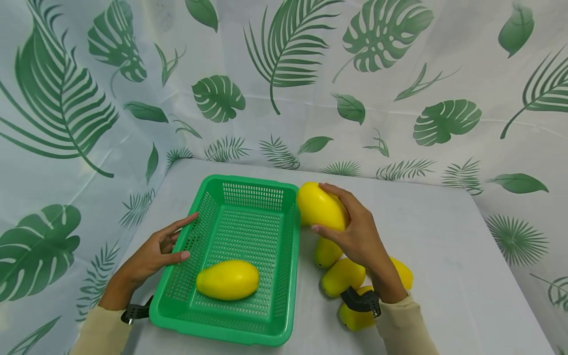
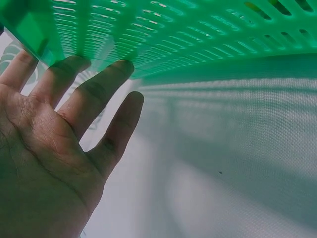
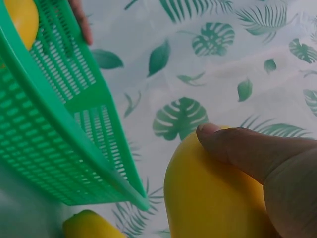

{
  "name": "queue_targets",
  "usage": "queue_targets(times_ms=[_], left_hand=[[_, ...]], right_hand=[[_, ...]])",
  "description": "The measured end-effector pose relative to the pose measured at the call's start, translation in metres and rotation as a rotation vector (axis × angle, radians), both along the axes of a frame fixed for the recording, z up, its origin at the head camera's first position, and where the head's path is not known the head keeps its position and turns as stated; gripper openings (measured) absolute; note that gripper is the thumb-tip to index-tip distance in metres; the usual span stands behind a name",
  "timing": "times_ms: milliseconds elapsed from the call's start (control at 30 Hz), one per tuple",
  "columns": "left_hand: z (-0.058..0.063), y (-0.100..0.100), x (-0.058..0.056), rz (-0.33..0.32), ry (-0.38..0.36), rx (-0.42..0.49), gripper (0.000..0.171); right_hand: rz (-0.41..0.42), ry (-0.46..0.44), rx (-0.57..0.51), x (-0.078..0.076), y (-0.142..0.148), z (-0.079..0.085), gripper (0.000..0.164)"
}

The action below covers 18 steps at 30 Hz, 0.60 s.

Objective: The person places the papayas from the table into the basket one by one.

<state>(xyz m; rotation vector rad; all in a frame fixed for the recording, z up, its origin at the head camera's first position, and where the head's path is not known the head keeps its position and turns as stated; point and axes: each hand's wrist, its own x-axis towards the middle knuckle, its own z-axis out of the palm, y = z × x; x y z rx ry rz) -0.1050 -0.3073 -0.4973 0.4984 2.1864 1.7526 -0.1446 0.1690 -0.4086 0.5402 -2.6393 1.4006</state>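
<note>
A green plastic basket [image 1: 293, 276] with slotted walls stands on the table, and one yellow papaya [image 1: 228, 280] lies on its floor near the front. My right hand [image 1: 357, 231] grips another yellow papaya [image 1: 320, 204] just outside the basket's right rim, thumb on the near side and fingers over the far side. That fruit's smooth skin fills the lower middle of the right wrist view, under my thumb [image 3: 242, 151]. At the basket's left wall is my left hand [image 1: 159, 249], its fingers [image 2: 96, 101] stretched out along the outer side of the slotted wall.
Several more papayas [image 1: 343, 277], some green at the end, lie in a group right of the basket, partly hidden by my right forearm. A white table surface [image 1: 461, 276] extends to the right. Leaf-patterned sheeting [image 1: 310, 123] hangs behind and at both sides.
</note>
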Motion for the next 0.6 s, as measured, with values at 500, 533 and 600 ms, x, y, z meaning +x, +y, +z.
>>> queue_targets(times_ms=[500,533,600], left_hand=[[-0.002,-0.001,-0.001,-0.02,0.016,0.016,0.085],[-0.001,-0.001,-0.001,-0.017,0.016,0.005,0.085],[-0.001,-0.001,-0.001,-0.012,0.017,-0.014,0.085]], right_hand=[[0.058,0.032,-0.002,0.004,-0.021,0.003,0.085],[0.062,0.035,-0.003,0.004,-0.022,0.004,0.085],[0.07,0.039,-0.011,0.004,-0.023,0.004,0.085]])
